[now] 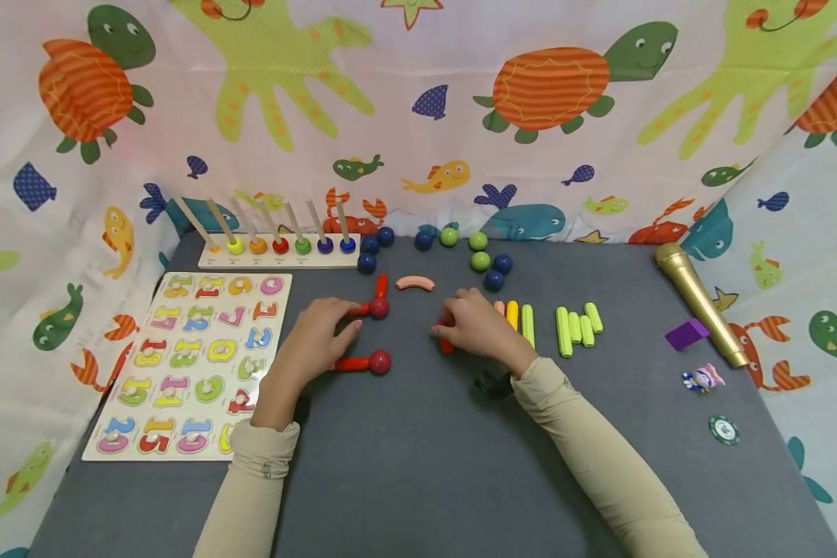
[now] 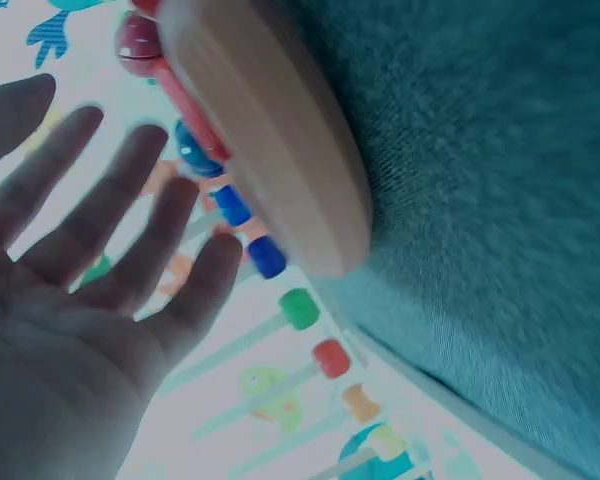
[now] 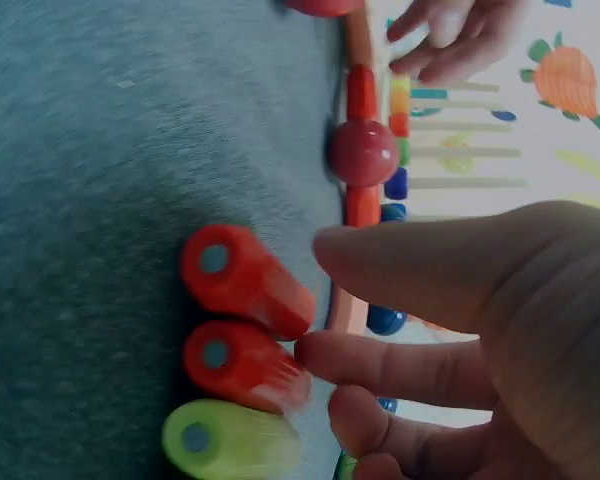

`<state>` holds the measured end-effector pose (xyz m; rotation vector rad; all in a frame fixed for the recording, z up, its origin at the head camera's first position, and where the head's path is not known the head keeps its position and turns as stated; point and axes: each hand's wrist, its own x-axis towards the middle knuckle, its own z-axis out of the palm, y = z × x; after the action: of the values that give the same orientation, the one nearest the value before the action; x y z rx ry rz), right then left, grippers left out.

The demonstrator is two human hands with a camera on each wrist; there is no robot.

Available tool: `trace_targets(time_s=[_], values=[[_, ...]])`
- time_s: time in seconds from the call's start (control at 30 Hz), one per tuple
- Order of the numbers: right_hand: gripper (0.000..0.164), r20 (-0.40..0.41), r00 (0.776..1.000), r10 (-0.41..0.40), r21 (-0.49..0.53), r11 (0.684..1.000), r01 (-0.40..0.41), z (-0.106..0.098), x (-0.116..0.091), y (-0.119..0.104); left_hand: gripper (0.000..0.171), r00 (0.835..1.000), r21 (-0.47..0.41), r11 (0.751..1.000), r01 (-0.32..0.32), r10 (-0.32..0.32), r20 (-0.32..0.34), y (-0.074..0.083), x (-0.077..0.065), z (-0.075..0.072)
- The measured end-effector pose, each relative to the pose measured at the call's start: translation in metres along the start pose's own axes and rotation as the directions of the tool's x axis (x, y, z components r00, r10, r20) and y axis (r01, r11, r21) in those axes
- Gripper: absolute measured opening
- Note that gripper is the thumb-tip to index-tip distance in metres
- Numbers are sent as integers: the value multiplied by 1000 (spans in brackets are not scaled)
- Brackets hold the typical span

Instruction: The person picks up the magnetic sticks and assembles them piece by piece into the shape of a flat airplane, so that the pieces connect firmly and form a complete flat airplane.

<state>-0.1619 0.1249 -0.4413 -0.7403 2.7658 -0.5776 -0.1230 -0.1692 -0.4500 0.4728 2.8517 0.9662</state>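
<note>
My left hand [image 1: 312, 339] hovers with extended fingers beside two red magnetic balls, one farther off [image 1: 380, 308] and one nearer [image 1: 380, 361], each joined to red sticks. A peach-coloured stick [image 2: 280, 150] looms large in the left wrist view, past the fingertips. My right hand [image 1: 484, 329] is at a short red stick [image 1: 446, 346], partly hidden under it. In the right wrist view, two red sticks, one upper [image 3: 242, 280] and one lower [image 3: 242, 365], lie beside a yellow-green stick [image 3: 230, 440]. Thumb and index finger are spread, fingertips right at the red sticks' far ends.
A number puzzle board [image 1: 188, 364] lies left, with a peg stacker [image 1: 279, 249] behind. A curved peach stick [image 1: 415, 284], blue balls [image 1: 494, 280] and green balls [image 1: 480, 261] lie at the back. Yellow-green sticks [image 1: 564, 332], a gold microphone [image 1: 700, 302] and small toys are right.
</note>
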Motion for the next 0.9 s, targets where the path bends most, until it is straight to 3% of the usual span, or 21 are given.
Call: trace_targets(time_s=[0.1, 0.27, 0.37, 0.43, 0.53, 0.6, 0.73, 0.77, 0.9], values=[[27, 12, 1000, 2, -84, 997, -1, 4, -5, -1, 31, 998, -3, 999, -54, 54, 39, 3, -10, 2], [24, 11, 999, -39, -109, 993, 40, 12, -6, -5, 28, 985, 70, 991, -117, 107, 133, 3, -20, 7], [19, 11, 999, -52, 41, 998, 51, 16, -7, -9, 26, 982, 102, 987, -124, 107, 155, 2, -22, 10], [18, 38, 997, -60, 216, 975, 50, 18, -9, -13, 26, 981, 107, 987, -122, 104, 161, 1, -22, 11], [22, 135, 987, -87, 477, 879, 12, 28, -12, -18, 24, 981, 116, 985, -127, 108, 160, 0, -23, 12], [25, 237, 967, -98, 605, 794, -68, 35, -14, -25, 23, 982, 123, 984, -128, 108, 157, 0, -23, 11], [26, 378, 922, -84, 722, 649, -238, 50, -18, -43, 20, 982, 128, 983, -130, 110, 153, 0, -24, 9], [25, 395, 915, -78, 749, 604, -272, 52, -18, -47, 20, 982, 129, 983, -134, 114, 152, -1, -24, 9], [23, 416, 908, -57, 806, 485, -339, 57, -19, -56, 19, 981, 130, 981, -147, 127, 148, -1, -24, 8]])
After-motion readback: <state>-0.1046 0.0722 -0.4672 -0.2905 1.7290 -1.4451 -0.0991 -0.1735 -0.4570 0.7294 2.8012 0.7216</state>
